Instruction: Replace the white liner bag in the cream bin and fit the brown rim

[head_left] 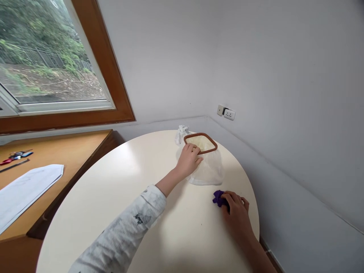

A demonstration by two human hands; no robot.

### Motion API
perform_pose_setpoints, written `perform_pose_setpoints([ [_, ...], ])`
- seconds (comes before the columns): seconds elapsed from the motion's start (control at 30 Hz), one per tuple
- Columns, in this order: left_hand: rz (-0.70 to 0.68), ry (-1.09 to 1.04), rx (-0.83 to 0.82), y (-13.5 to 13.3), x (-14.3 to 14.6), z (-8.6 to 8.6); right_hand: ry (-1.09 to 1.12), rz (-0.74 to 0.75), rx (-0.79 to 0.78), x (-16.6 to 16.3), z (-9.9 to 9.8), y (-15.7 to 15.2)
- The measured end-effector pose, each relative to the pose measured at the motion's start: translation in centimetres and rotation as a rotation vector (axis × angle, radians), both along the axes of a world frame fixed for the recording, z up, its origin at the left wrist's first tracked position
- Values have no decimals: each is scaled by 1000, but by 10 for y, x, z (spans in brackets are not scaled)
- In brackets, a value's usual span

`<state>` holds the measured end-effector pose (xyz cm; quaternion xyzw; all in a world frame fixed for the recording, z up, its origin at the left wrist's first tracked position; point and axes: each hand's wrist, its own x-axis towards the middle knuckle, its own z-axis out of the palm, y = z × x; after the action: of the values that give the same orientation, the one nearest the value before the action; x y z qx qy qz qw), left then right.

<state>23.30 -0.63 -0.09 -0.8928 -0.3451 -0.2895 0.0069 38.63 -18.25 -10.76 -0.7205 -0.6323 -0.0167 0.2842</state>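
One white, see-through bag with a brown, rounded rim sits near the far right edge of the surface in the head view; the left hand grips the rim's near left corner. One crumpled purple wad, near the right edge, is pinched in the right hand. One white wad lies at the far edge. The surface is a round, cream table, with one desk, one window and one socket around it.

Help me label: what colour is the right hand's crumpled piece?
Purple crumpled piece, clearest in the head view.
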Motion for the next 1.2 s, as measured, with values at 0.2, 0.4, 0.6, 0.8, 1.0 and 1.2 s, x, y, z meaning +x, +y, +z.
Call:
perform_pose_setpoints([
  [0.2,47,61,24,4,30,-1,-5,-34,-4,1,0,2],
  [0.4,107,146,45,9,44,0,-48,-110,4,0,-1,3],
  [0.6,119,239,62,9,47,6,-77,-159,9,-2,-2,3],
  [0.8,84,313,86,11,42,15,-85,-166,-5,-2,-1,3],
  [1.0,52,335,100,9,36,18,-80,-173,-18,-1,-2,4],
  [1.2,-26,336,174,1,23,27,-75,-162,-23,-1,-4,5],
])
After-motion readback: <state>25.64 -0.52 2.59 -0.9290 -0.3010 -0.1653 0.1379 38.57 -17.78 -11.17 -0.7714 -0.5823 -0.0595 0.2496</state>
